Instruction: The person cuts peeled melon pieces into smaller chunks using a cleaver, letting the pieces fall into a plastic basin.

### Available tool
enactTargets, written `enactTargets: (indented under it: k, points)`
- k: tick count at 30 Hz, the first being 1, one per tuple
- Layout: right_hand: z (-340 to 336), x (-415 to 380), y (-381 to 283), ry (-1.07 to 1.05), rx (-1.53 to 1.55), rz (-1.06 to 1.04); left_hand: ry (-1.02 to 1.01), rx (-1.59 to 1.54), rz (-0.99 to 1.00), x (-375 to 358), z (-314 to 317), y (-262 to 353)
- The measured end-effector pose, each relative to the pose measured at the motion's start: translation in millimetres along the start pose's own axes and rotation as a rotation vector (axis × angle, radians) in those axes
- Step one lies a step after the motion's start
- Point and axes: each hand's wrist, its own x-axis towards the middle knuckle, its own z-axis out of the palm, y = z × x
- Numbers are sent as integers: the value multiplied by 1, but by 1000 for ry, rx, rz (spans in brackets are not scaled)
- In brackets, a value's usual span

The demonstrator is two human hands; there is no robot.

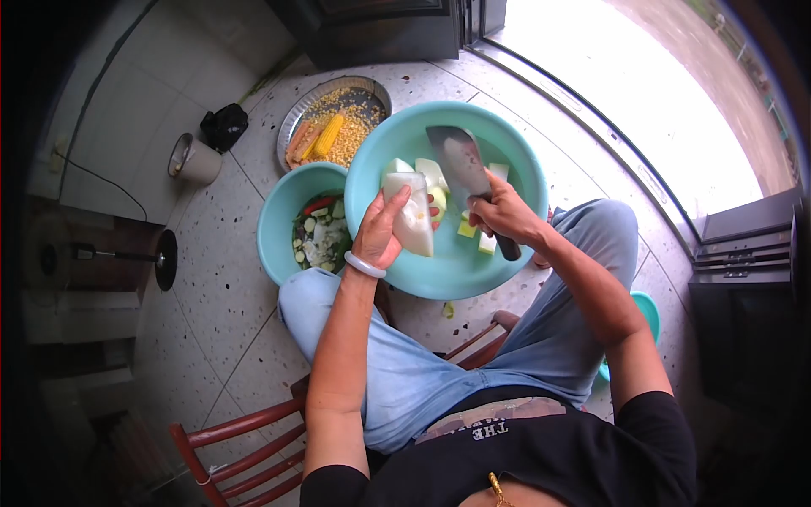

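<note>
My left hand is wrapped round a large pale piece of winter melon, held over the big turquoise basin. In my right hand is a cleaver, its broad blade tilted up and to the left, apart from the melon piece. Several cut melon chunks lie inside the basin, some with green rind, below and around my hands. The palm side of my left hand is partly hidden by the piece.
A smaller turquoise basin with vegetable scraps stands at the left. Behind it, a round metal tray holds corn kernels and corn cobs. A small bin, a black bag and a red wooden chair are also around me.
</note>
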Motion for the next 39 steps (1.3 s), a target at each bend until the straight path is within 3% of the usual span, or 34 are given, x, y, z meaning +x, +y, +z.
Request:
enactTargets:
  k: [2, 5, 8, 14, 18, 21, 33, 36, 39]
  points:
    - [5, 4, 11, 97, 70, -205, 28, 42, 23, 1, -1, -1]
    - [-6, 12, 10, 169, -235, -209, 38, -17, -25, 2, -6, -2]
    - [4, 2, 13, 245, -257, -302, 109, -73, 39, 8, -14, -7]
    - [24, -14, 10, 218, -293, -513, 348, 38, 368, 25, -28, -11]
    - [31, -15, 9, 216, -363, -587, 574, -1, 264, 17, -15, 0]
    - [38, -14, 10, 229, -419, -689, 640, -23, 299, 20, -11, -2]
    - [52, -6, 12, 286, -732, -624, 450, -392, 181, 33, -37, -29]
    - [51, -6, 11, 292, -741, -642, 290, -433, 138, 32, -39, -28]
    - [49, -4, 14, 305, -769, -655, 350, -448, 134, 31, -38, -27]
